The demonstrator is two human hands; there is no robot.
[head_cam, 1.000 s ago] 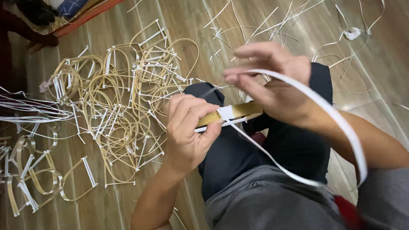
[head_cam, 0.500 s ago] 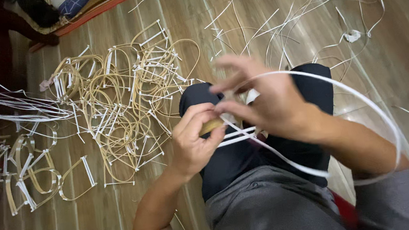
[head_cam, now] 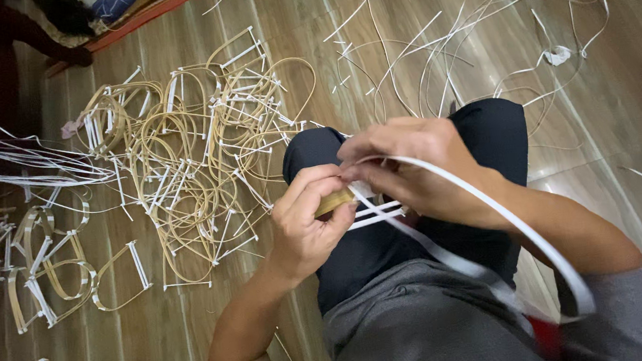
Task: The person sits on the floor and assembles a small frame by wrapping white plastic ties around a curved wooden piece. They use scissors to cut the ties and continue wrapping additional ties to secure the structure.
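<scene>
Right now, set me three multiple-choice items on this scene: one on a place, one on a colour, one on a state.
1. Where does the pile of finished cane loops lie?
A. on the floor on the left-hand side
B. on the person's lap
C. on a table

2. What colour is the strip that arcs over the right hand?
A. red
B. white
C. black

3. How is the tan piece held?
A. lying loose on the floor
B. hanging from a hook
C. pinched in the left hand

Key: 1 A, the loops spread over the wooden floor beside the left knee; 2 B, it is plainly white; 3 C, the left fingers close around it.
</scene>
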